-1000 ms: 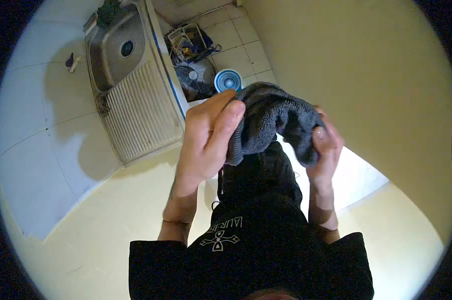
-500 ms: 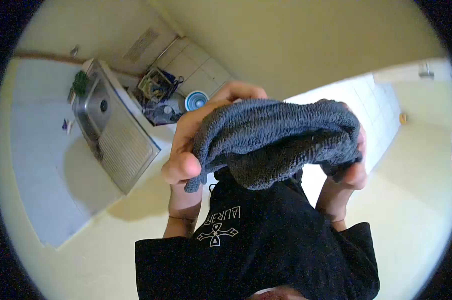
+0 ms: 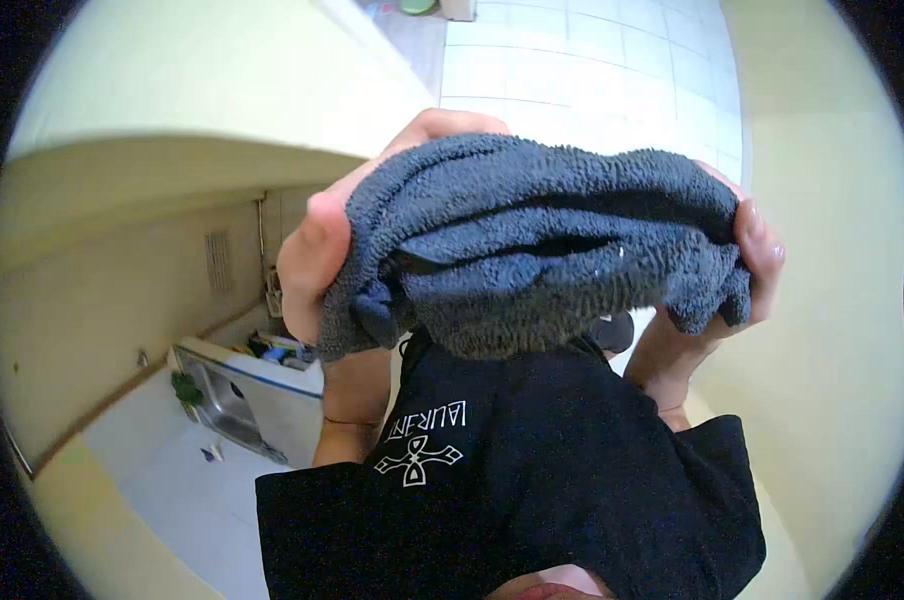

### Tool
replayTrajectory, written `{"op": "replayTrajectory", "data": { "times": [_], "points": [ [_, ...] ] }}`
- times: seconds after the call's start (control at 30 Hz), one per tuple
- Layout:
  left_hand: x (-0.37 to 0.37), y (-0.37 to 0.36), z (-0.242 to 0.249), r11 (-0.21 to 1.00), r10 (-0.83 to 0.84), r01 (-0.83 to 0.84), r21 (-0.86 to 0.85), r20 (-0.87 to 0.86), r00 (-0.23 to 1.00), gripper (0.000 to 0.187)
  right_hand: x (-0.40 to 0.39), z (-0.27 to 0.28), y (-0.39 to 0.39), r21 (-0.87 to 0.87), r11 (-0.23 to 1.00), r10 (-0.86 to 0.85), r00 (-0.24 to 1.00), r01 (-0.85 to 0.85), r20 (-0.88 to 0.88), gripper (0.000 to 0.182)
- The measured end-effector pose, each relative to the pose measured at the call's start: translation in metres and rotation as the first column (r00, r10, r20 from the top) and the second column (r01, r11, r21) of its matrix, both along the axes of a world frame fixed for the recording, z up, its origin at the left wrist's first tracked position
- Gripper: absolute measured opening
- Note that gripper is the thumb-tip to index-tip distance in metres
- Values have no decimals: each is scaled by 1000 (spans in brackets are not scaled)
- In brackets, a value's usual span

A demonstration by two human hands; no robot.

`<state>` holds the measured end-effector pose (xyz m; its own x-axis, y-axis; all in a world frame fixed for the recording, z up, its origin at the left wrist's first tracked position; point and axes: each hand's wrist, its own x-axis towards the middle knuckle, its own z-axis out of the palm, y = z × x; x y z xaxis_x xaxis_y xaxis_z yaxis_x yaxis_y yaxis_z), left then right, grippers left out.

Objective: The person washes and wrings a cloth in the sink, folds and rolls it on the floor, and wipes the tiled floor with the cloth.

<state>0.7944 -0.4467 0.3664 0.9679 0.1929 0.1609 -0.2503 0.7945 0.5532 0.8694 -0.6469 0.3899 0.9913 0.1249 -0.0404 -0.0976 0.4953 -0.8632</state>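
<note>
A dark grey terry towel (image 3: 532,250), bunched into loose folds, hangs between my two hands in front of my chest. At its left end my left hand (image 3: 317,250) is closed on it, with the thumb on the near side and the other fingers partly hidden behind the fabric. The right end is gripped by my right hand (image 3: 762,250), whose fingers are mostly covered by the towel. Below the towel is the black T-shirt (image 3: 532,470) that I wear, with white lettering and a cross on it.
White floor tiles (image 3: 592,60) stretch out beyond the towel. A metal sink (image 3: 227,405) is at the lower left, with a green object (image 3: 185,388) by its edge. A yellowish wall (image 3: 822,250) runs along the right; a pale wall edge juts in at upper left.
The view has turned: the sink has shifted down and left, and a tiled passage now shows ahead. My hands are farther apart, and the towel is spread wider and sits higher in view.
</note>
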Motion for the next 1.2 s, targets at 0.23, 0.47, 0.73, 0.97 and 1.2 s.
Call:
{"op": "replayTrajectory", "data": {
  "times": [0.23, 0.47, 0.73, 0.97, 1.2],
  "points": [
    [96, -58, 17, 997, -47, 51, 57, -69, 997, 93, 93, 4, -53, 551, 829, 183, 977, -93, -110, 52],
    [187, 24, 81, 989, -65, 82, 123, -135, 989, 92, 189, 56, 29, 570, 781, 297, 955, -255, 20, 63],
    [373, 101, 55, 904, -415, 410, -125, -22, 909, 97, 309, 64, 59, -165, 969, 193, 981, -187, 22, 67],
    [571, 94, 20, 773, -616, 615, 152, -46, 786, 85, 457, 47, 34, -3, 997, 79, 996, -79, -36, 71],
    [651, 2, 29, 601, -648, 671, 435, -226, 727, 77, 495, 6, -55, 311, 942, -61, 978, 123, -201, 71]
  ]
}}
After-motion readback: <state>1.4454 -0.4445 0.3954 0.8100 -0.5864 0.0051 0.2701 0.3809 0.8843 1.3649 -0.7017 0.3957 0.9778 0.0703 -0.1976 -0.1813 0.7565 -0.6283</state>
